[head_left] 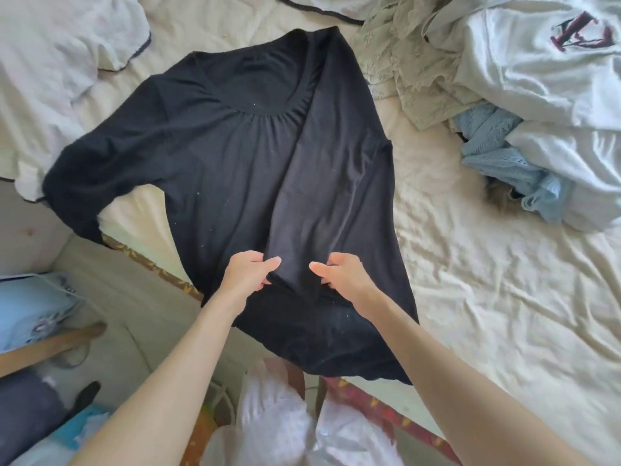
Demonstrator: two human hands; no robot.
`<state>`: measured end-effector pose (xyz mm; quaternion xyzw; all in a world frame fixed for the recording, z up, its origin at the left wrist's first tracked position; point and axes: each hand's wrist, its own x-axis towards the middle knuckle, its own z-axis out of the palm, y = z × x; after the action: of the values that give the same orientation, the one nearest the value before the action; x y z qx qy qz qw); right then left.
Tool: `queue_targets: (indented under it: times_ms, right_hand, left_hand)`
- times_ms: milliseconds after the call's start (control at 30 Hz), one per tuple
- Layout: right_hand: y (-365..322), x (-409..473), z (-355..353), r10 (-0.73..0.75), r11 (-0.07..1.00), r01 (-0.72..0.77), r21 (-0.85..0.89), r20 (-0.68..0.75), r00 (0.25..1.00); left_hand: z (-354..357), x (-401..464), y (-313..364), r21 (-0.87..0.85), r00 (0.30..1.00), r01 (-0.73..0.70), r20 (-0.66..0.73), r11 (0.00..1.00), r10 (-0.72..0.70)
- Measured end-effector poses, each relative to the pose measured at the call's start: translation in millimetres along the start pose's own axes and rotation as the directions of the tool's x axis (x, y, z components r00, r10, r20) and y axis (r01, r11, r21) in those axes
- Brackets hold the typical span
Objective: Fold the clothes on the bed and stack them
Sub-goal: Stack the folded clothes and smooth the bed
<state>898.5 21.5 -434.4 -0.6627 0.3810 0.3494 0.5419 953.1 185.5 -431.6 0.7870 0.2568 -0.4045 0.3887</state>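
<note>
Hands, left (250, 272) and right (339, 274), pinching black top (215, 169) fold, hem overhanging bed (470, 280) edge

One mark in sight — on the white garment (537, 62) lying crumpled at the far right of the bed, a dark maroon emblem (579, 31) sits on its chest. It reads like a large letter "V" crossed with other strokes, but the folds and blur keep the rest unreadable. Nothing else carries legible writing — no labels, no numbers.
</note>
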Motion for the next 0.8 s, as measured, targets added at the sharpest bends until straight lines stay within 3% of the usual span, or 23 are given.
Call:
queue_targets:
  times_ms: [100, 233, 367, 533, 700, 800]
  right_hand:
    - [1, -17, 5, -0.122, 0.992, 0.118, -0.048, -0.089, 0.989]
    - [0, -35, 14, -0.201, 0.964, 0.224, 0.141, -0.156, 0.967]
    - [6, -45, 25, -0.201, 0.944, 0.217, 0.248, -0.088, 0.976]
    - [13, -58, 43, -0.119, 0.894, 0.094, 0.439, 0.029, 0.992]
    - [20, -71, 66, -0.139, 0.944, 0.172, 0.282, -0.131, 0.982]
    - [26, -77, 79, -0.232, 0.966, 0.247, 0.078, -0.159, 0.96]
  left_hand:
    - [-3, -12, -4, -0.106, 0.997, -0.066, -0.046, 0.992, 0.061]
    - [-9, -18, -1, -0.277, 0.991, -0.13, -0.048, 0.952, 0.122]
    - [-17, -20, -5, -0.154, 0.979, -0.205, -0.011, 0.967, 0.206]
    - [-31, -25, -22, -0.085, 0.967, -0.174, 0.173, 0.981, 0.186]
    - [-39, -30, -43, -0.018, 0.979, -0.178, 0.093, 0.984, 0.179]
    - [-47, -33, -53, -0.051, 0.983, -0.16, 0.085, 0.986, 0.164]
